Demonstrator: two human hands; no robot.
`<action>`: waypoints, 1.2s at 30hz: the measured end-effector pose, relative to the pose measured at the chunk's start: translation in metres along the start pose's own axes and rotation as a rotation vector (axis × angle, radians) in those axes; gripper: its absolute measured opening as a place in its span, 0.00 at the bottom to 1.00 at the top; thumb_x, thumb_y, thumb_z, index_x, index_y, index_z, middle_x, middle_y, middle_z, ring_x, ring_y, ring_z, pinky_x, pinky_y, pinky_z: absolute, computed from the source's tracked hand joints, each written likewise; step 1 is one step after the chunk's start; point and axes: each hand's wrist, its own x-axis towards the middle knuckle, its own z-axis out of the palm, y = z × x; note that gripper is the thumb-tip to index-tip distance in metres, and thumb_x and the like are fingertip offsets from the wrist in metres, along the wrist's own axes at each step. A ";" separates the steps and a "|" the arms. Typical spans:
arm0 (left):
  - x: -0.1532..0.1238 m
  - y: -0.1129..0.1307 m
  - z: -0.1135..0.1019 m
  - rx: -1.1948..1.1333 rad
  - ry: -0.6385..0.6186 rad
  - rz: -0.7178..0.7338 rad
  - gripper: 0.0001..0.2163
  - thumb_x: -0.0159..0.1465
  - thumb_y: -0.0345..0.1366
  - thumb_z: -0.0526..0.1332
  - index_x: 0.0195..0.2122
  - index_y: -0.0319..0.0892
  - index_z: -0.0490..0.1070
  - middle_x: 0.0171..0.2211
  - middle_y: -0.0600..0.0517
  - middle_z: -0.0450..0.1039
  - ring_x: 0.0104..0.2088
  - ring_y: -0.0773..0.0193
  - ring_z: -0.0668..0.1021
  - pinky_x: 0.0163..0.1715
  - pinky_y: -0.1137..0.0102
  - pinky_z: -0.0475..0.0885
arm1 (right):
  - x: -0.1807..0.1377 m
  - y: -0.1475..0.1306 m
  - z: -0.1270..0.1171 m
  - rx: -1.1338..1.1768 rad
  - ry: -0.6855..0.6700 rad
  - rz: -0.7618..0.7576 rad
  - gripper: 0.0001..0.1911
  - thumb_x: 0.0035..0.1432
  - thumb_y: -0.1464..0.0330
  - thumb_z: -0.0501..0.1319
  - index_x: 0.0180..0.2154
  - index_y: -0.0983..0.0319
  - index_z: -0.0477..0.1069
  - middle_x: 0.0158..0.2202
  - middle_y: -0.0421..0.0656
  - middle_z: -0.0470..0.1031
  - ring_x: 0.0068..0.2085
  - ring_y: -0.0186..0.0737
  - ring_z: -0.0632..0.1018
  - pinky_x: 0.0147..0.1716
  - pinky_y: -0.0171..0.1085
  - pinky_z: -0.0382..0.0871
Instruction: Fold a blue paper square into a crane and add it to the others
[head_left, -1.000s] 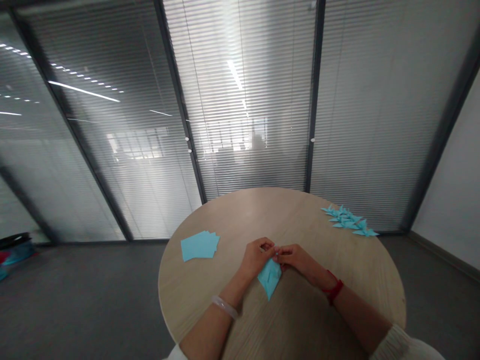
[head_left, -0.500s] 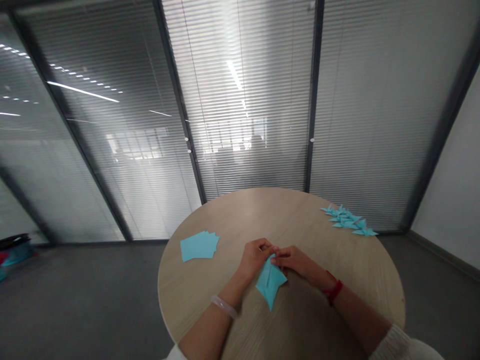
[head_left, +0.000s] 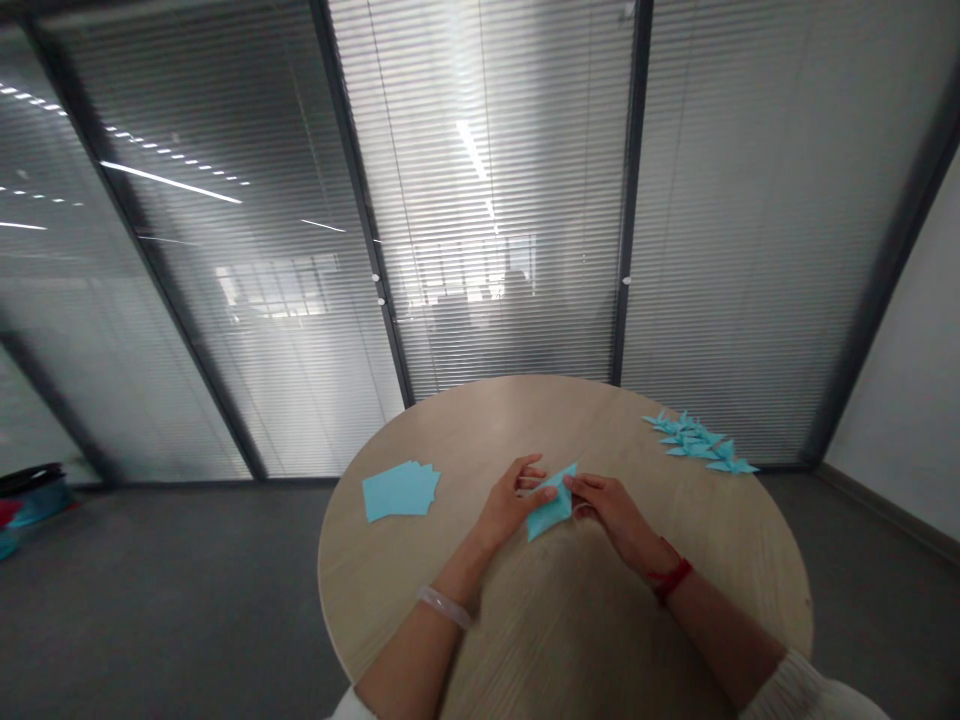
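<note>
Blue paper, folded small, sits between my two hands near the middle of the round table (head_left: pixel 525 420), and I watch it from the head view. This folded paper (head_left: pixel 547 514) has its long axis on a slant: one pointed end aims up and to the right, away from the body, and the other comes down to the left, toward the body. I cannot tell whether it touches the tabletop or is held just above it.

My left hand (head_left: pixel 511 506) is partly open, its thumb laid across the paper's face and holding it, the forefinger raised clear; the fingers underneath are hidden from me. My right hand (head_left: pixel 609 508) is nearly closed, thumb and forefinger pinching the paper's right edge, near the upper point.

At the far left, on the floor (head_left: pixel 210 590), I see a blue tub (head_left: pixel 36 496) with a black rim, cut off by the edge of my view; I cannot make out what is in it. On the left of the table lie flat blue sheets (head_left: pixel 400 491), overlapping in a loose stack. On the right, close to the table's far edge, folded blue birds (head_left: pixel 694 440) lie crowded together in a slanting row.
</note>
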 end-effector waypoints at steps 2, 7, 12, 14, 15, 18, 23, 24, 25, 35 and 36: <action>0.000 -0.001 0.000 -0.019 -0.031 -0.023 0.31 0.45 0.36 0.71 0.52 0.43 0.67 0.48 0.44 0.70 0.42 0.60 0.73 0.37 0.71 0.68 | 0.000 0.000 -0.003 0.077 0.068 -0.004 0.20 0.46 0.51 0.65 0.28 0.63 0.74 0.28 0.44 0.75 0.31 0.40 0.74 0.30 0.35 0.66; 0.002 -0.007 0.000 -0.020 -0.050 -0.013 0.22 0.47 0.35 0.70 0.45 0.41 0.72 0.44 0.45 0.73 0.40 0.60 0.75 0.38 0.69 0.68 | 0.002 0.003 -0.004 0.168 0.136 -0.005 0.20 0.44 0.52 0.67 0.29 0.63 0.74 0.29 0.45 0.75 0.31 0.41 0.75 0.31 0.37 0.68; 0.006 -0.013 -0.005 0.090 0.054 0.035 0.16 0.55 0.45 0.63 0.36 0.37 0.76 0.29 0.50 0.74 0.30 0.64 0.72 0.32 0.71 0.65 | 0.001 0.000 0.001 0.135 0.037 -0.017 0.21 0.42 0.52 0.68 0.30 0.64 0.75 0.28 0.43 0.75 0.31 0.41 0.75 0.35 0.39 0.70; 0.007 -0.015 -0.008 0.152 0.097 0.022 0.17 0.55 0.48 0.61 0.30 0.37 0.74 0.23 0.54 0.69 0.25 0.67 0.68 0.27 0.72 0.62 | 0.000 -0.002 0.003 0.124 0.030 -0.020 0.24 0.41 0.52 0.69 0.35 0.63 0.75 0.30 0.43 0.76 0.33 0.42 0.76 0.36 0.40 0.71; 0.007 -0.016 -0.008 0.182 0.114 0.013 0.17 0.54 0.49 0.61 0.27 0.37 0.73 0.21 0.55 0.66 0.24 0.68 0.66 0.25 0.73 0.60 | 0.000 -0.003 0.004 0.122 0.040 -0.028 0.25 0.42 0.52 0.69 0.39 0.63 0.75 0.32 0.43 0.76 0.34 0.43 0.76 0.37 0.40 0.71; 0.006 -0.017 -0.008 0.240 0.114 -0.004 0.18 0.54 0.50 0.60 0.24 0.37 0.71 0.19 0.57 0.60 0.22 0.69 0.62 0.23 0.74 0.56 | -0.002 -0.003 0.002 0.126 0.070 -0.063 0.26 0.47 0.50 0.65 0.42 0.61 0.74 0.38 0.46 0.76 0.40 0.46 0.76 0.40 0.42 0.70; 0.006 -0.018 -0.006 0.286 0.026 0.003 0.17 0.55 0.49 0.59 0.27 0.38 0.72 0.20 0.56 0.60 0.23 0.69 0.62 0.22 0.74 0.54 | -0.004 0.001 -0.005 0.045 -0.110 -0.155 0.21 0.50 0.50 0.62 0.34 0.61 0.77 0.38 0.48 0.77 0.42 0.48 0.75 0.43 0.43 0.69; 0.006 -0.018 -0.006 0.299 0.019 0.005 0.16 0.55 0.49 0.59 0.26 0.38 0.72 0.20 0.57 0.60 0.23 0.69 0.62 0.22 0.74 0.54 | -0.004 0.002 -0.005 0.015 -0.156 -0.151 0.19 0.48 0.52 0.65 0.34 0.61 0.77 0.37 0.47 0.77 0.41 0.48 0.75 0.42 0.42 0.69; 0.006 -0.018 -0.006 0.314 0.018 0.006 0.16 0.55 0.48 0.59 0.26 0.38 0.72 0.20 0.57 0.59 0.23 0.69 0.62 0.22 0.74 0.54 | -0.003 0.003 -0.005 0.006 -0.163 -0.111 0.19 0.46 0.53 0.66 0.32 0.62 0.77 0.34 0.45 0.78 0.37 0.46 0.76 0.39 0.41 0.69; 0.004 -0.014 -0.004 0.429 0.032 0.061 0.12 0.56 0.44 0.59 0.30 0.38 0.73 0.22 0.56 0.65 0.25 0.68 0.66 0.25 0.74 0.57 | 0.001 0.001 0.000 -0.058 -0.150 0.047 0.20 0.42 0.55 0.69 0.32 0.64 0.77 0.28 0.42 0.77 0.29 0.39 0.74 0.33 0.37 0.65; 0.003 -0.013 -0.004 0.444 0.029 0.079 0.12 0.56 0.43 0.59 0.30 0.38 0.73 0.23 0.56 0.66 0.25 0.68 0.66 0.25 0.74 0.57 | 0.002 0.003 0.000 -0.068 -0.157 0.044 0.20 0.42 0.55 0.68 0.32 0.64 0.77 0.28 0.42 0.77 0.29 0.39 0.74 0.33 0.37 0.65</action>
